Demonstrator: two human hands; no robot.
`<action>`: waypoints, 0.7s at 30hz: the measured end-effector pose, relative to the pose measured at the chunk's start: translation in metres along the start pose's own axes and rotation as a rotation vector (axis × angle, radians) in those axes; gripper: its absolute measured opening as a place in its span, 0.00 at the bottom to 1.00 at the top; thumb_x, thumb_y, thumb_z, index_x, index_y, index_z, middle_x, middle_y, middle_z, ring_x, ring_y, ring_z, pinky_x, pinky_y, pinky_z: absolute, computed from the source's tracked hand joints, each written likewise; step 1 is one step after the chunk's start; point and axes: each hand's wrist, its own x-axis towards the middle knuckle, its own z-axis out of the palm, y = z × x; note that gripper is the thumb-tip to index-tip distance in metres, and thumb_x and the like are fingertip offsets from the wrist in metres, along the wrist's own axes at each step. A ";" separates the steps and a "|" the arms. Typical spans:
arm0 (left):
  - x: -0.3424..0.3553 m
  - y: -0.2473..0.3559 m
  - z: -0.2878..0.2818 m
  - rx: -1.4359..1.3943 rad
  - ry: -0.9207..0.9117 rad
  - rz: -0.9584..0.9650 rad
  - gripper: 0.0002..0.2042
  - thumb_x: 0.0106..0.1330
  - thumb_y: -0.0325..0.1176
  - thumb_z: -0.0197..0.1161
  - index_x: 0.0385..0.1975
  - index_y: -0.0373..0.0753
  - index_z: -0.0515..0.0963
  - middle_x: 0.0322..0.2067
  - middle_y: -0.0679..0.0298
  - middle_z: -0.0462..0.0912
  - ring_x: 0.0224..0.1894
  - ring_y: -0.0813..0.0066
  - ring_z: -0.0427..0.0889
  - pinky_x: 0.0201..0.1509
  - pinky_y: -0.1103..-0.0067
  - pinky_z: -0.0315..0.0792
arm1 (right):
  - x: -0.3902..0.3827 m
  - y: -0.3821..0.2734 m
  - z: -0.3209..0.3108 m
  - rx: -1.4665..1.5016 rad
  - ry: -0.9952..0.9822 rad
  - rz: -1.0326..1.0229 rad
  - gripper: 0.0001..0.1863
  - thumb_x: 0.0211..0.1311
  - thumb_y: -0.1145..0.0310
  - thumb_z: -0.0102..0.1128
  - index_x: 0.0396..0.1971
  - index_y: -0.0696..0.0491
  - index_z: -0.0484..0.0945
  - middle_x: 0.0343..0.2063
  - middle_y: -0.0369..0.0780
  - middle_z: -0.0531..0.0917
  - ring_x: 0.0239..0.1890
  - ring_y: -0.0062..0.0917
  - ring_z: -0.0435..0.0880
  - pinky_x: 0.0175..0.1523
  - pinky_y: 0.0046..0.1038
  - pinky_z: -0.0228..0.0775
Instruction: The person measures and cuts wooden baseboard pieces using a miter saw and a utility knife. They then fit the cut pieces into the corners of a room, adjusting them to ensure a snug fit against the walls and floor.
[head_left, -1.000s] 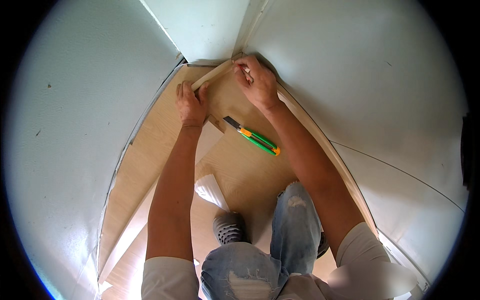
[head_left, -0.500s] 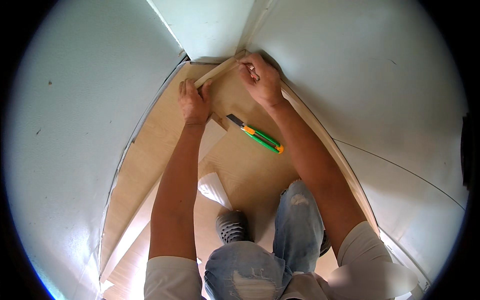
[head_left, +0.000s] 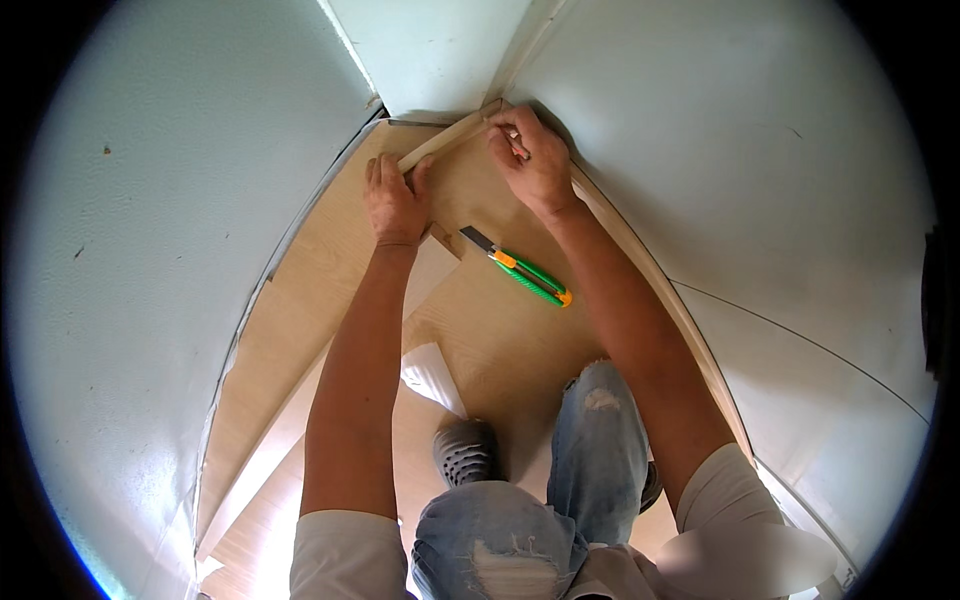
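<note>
A narrow pale strip of flooring point(head_left: 450, 140) runs along the foot of the far wall, into the corner. My left hand point(head_left: 395, 200) presses down on its near end with the fingers spread. My right hand point(head_left: 530, 160) pinches the strip's far end at the corner where the walls meet. A green and orange utility knife point(head_left: 520, 268) lies on the wood-look vinyl floor point(head_left: 500, 340) between my forearms, blade pointing toward my left hand.
Pale blue-white walls point(head_left: 160, 250) close in on the left, far side and right. A loose cut piece of flooring with a white underside point(head_left: 432, 375) lies by my grey shoe point(head_left: 465, 450). My knee in torn jeans point(head_left: 600, 420) rests on the floor.
Both hands have shifted slightly along the strip at the wall; the knife has stayed where it was.
</note>
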 end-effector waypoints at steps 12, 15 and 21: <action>0.000 0.013 -0.007 -0.219 0.018 -0.130 0.17 0.64 0.39 0.69 0.41 0.33 0.73 0.37 0.51 0.77 0.42 0.48 0.76 0.45 0.60 0.72 | -0.005 -0.001 -0.010 0.296 -0.083 0.093 0.03 0.59 0.76 0.59 0.32 0.54 0.74 0.22 0.37 0.77 0.26 0.20 0.76 0.34 0.23 0.71; -0.003 0.001 -0.001 -0.330 0.068 -0.265 0.16 0.65 0.36 0.69 0.44 0.33 0.73 0.41 0.51 0.77 0.43 0.50 0.76 0.46 0.61 0.71 | -0.001 0.003 -0.014 0.372 -0.217 0.151 0.03 0.63 0.73 0.54 0.29 0.55 0.71 0.23 0.34 0.75 0.27 0.18 0.73 0.35 0.24 0.69; 0.013 0.007 0.000 -0.428 0.079 -0.372 0.15 0.66 0.32 0.66 0.50 0.36 0.76 0.46 0.53 0.78 0.47 0.53 0.76 0.52 0.64 0.71 | 0.006 0.016 -0.027 0.533 -0.268 0.101 0.07 0.67 0.71 0.48 0.29 0.55 0.70 0.24 0.35 0.75 0.27 0.22 0.72 0.35 0.28 0.69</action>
